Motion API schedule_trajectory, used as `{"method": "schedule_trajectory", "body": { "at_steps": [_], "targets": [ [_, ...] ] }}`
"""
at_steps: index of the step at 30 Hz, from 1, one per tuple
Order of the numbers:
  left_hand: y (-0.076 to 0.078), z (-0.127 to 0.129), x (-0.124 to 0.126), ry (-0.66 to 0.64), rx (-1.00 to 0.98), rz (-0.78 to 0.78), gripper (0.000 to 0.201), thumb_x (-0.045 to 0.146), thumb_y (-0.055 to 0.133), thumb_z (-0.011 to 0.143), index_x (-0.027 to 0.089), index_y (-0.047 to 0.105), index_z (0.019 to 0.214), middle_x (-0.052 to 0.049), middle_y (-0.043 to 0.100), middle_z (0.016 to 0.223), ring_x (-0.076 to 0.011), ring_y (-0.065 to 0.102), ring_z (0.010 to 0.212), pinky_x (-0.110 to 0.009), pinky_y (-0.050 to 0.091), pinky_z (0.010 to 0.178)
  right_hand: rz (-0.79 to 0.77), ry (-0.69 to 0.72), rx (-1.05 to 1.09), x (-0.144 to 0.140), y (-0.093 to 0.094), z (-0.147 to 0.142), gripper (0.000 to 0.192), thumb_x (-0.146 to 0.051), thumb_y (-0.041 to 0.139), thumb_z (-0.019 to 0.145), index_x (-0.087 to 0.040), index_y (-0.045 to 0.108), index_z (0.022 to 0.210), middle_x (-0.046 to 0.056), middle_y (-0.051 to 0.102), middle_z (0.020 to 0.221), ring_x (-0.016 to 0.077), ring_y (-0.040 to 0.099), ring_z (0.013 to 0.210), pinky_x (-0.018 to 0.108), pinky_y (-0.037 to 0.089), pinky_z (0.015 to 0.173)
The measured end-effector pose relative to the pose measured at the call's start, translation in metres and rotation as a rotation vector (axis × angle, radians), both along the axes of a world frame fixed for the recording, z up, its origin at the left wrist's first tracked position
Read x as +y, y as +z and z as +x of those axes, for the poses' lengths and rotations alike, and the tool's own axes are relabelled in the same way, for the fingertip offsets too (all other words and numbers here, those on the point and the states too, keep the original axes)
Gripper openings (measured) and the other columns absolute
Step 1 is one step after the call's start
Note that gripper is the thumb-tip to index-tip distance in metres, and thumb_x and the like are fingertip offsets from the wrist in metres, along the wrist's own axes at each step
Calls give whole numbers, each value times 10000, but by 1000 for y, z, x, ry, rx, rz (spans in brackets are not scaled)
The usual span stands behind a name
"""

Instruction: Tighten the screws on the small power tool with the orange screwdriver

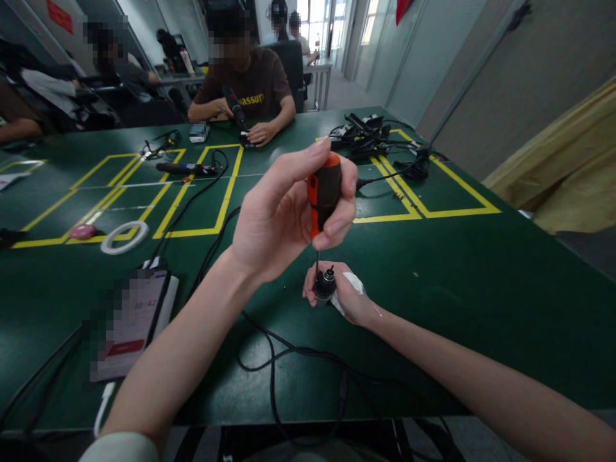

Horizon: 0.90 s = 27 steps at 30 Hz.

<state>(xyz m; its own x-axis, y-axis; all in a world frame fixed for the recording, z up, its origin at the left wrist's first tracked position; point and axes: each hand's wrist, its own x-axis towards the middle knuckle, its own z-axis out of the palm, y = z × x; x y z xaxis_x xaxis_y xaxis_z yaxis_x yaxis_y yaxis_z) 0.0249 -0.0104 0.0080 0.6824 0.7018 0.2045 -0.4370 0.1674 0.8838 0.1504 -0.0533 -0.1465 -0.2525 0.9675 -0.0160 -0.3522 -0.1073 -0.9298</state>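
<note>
My left hand [274, 205] is raised over the table, its fingers wrapped round the orange and black handle of a screwdriver [326, 192]. The thin shaft points straight down, and its tip meets or passes close to the edge of a black cylindrical part [325, 282]; exact contact I cannot tell. That part stands upright with a small pin on top, gripped between the thumb and fingers of my right hand [350, 296], low over the green table. Something white, like tissue or tape, shows against the right palm. Tiny dark specks, perhaps screws, lie to the left.
Black cables [298, 350] loop across the green table [433, 308]. On the left are a phone [132, 321], a white tape ring [124, 238] and a pink object [83, 231]. A cable heap [363, 136] lies at the back right. Opposite, a person [260, 83] handles a dark tool.
</note>
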Motion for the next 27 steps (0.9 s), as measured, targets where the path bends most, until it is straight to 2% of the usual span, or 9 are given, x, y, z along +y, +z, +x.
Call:
{"method": "schedule_trajectory", "body": {
  "at_steps": [6, 13, 21, 27],
  "targets": [
    [-3, -1, 2, -4, 14, 26, 595, 681, 462, 986, 155, 621, 758, 27, 438, 496, -78, 406, 392, -217, 359, 416, -10, 7, -1, 0, -1, 1, 622, -765, 670, 797, -167, 654, 626, 32, 631, 526, 145, 568, 460, 271, 481, 500],
    [-3, -2, 2, -28, 14, 55, 635, 670, 420, 1001, 146, 637, 716, 28, 417, 476, -81, 378, 395, -223, 351, 425, -24, 0, 7, 0, -1, 0, 636, -785, 691, 761, -166, 653, 623, 27, 626, 526, 142, 573, 468, 266, 497, 506],
    [0, -1, 0, -28, 7, 19, 646, 651, 399, 1024, 144, 600, 677, 25, 432, 493, -68, 401, 406, -197, 374, 429, 7, 3, 18, 1, -7, 0, 592, -727, 670, 810, -161, 656, 639, 30, 620, 524, 151, 582, 477, 268, 495, 494],
    [1, 0, -1, -21, 4, -42, 688, 726, 379, 1002, 157, 575, 667, 18, 457, 500, -74, 444, 414, -197, 405, 420, 3, 2, 14, 0, -3, 0, 594, -735, 675, 799, -167, 651, 626, 27, 616, 521, 148, 574, 472, 275, 500, 499]
  ]
}}
